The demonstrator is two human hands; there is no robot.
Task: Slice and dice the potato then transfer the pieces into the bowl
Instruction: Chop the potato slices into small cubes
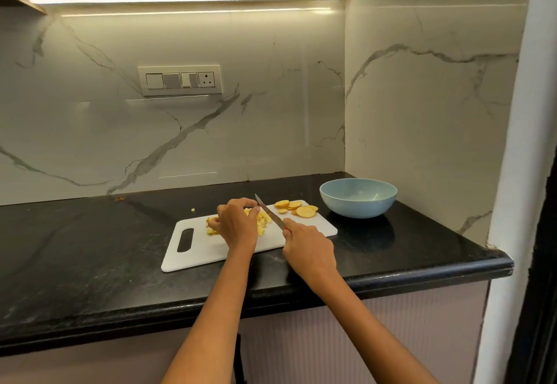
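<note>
Head view: right hand (309, 246) gripping knife (269, 212), left hand (236, 223) seemingly over diced potato (262, 221).

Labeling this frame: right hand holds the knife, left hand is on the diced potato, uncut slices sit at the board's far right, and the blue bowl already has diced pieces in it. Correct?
One thing is wrong: the blue bowl shows no pieces inside in the head view. The rest stands: the right hand holds the knife, the left hand is on the diced potato, and the uncut slices sit at the far right of the board.
</note>
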